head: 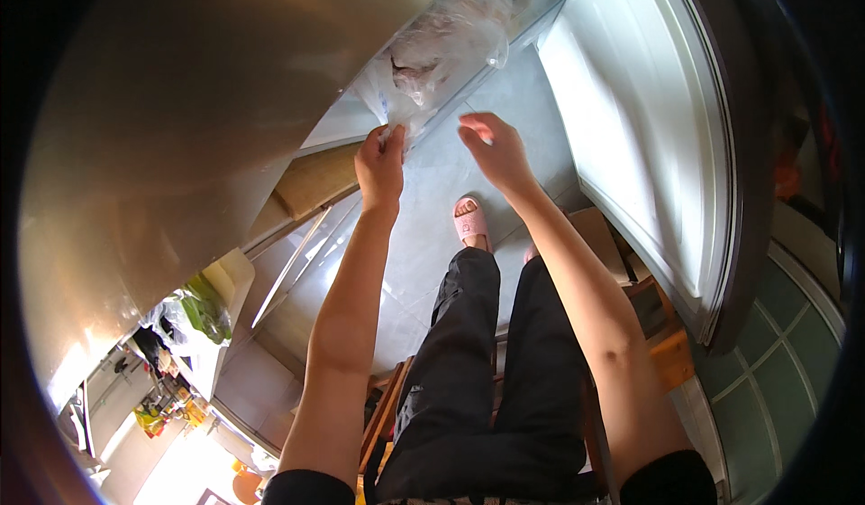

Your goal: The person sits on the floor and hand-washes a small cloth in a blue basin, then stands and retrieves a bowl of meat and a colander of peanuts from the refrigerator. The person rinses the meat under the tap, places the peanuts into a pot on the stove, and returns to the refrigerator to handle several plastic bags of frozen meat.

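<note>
My left hand pinches a clear plastic bag between thumb and fingers at the near end of a pulled-out clear freezer drawer. Inside the drawer lie more clear bags with pale and dark contents, which I cannot make out through the film. My right hand hovers to the right of the drawer, slightly blurred. Its fingers curl with a gap to the thumb, and nothing shows between them.
The white inner side of an open fridge door stands at the right. A large metallic panel fills the upper left. Below are grey floor tiles, a foot in a pink slipper and a wooden seat. Green vegetables in plastic sit at left.
</note>
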### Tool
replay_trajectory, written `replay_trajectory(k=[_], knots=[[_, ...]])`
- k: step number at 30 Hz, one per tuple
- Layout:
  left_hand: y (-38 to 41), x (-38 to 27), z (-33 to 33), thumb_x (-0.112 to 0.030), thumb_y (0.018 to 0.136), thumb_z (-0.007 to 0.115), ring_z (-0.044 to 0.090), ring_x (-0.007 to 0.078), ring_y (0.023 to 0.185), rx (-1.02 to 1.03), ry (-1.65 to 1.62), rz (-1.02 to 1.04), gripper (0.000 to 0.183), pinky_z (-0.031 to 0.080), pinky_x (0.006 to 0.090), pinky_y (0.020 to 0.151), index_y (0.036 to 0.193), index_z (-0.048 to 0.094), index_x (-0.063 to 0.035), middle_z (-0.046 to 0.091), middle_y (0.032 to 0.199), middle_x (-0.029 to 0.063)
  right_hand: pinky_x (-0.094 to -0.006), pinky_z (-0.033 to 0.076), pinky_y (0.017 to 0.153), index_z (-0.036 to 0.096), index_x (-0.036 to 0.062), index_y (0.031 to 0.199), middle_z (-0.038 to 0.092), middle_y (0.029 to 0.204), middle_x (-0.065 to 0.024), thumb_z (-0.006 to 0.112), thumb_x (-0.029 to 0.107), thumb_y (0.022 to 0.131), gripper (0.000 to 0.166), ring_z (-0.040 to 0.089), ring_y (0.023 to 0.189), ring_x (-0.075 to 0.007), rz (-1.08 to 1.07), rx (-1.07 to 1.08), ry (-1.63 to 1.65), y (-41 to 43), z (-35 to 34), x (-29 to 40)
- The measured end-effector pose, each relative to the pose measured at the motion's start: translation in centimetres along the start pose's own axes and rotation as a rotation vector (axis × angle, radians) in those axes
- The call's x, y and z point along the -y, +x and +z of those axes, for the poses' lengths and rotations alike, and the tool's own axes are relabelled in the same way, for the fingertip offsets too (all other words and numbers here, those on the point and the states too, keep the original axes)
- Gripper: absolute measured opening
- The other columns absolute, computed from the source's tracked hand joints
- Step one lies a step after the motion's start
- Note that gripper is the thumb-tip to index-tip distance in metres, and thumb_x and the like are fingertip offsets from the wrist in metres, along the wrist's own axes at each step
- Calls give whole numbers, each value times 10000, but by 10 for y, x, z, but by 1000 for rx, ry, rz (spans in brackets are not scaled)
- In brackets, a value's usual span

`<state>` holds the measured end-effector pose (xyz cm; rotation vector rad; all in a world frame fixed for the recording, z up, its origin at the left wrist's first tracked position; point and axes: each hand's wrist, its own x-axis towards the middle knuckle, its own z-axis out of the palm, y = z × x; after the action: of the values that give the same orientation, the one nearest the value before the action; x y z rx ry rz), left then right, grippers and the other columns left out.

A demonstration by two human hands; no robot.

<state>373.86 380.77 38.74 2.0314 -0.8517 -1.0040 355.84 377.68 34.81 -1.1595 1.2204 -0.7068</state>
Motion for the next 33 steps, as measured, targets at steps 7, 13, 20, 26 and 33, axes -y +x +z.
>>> replay_trajectory(k=[7,13,20,26,33], knots=[[2,22,-7,-281,906,649,468,59,641,-16,19,-11,345,398,219,575,1106,623,0,565,765,-11,-395,473,841,578,134,1161,524,1140,-93,617,57,796,375,488,1111,-279,-461,-206,-867,42,-4,0],[5,29,2,-387,888,662,503,200,957,-195,332,247,494,450,338,845,1215,569,-29,558,1045,116,-354,468,792,580,163,1152,505,1109,-74,644,52,755,417,479,1112,-246,-597,-238,-1105,72,-48,8],[-14,23,8,-314,890,668,428,246,960,-498,349,262,498,410,372,845,1266,494,-39,456,1151,142,-401,475,894,492,63,1267,523,1178,-161,664,131,834,471,552,1066,-319,-182,-374,-395,44,-24,1],[12,21,35,-118,907,598,523,292,952,-116,535,678,372,466,374,822,1267,532,-48,506,1140,167,-406,417,999,351,-38,1372,472,1333,-250,655,213,821,677,475,1242,-362,47,-65,-145,37,-8,-9],[104,6,32,-167,916,485,542,352,1089,202,1025,355,251,458,431,920,1052,607,5,560,1149,215,-413,433,992,356,-7,1379,456,1355,-218,626,208,862,621,498,1220,-352,49,-105,-164,41,-6,-10]])
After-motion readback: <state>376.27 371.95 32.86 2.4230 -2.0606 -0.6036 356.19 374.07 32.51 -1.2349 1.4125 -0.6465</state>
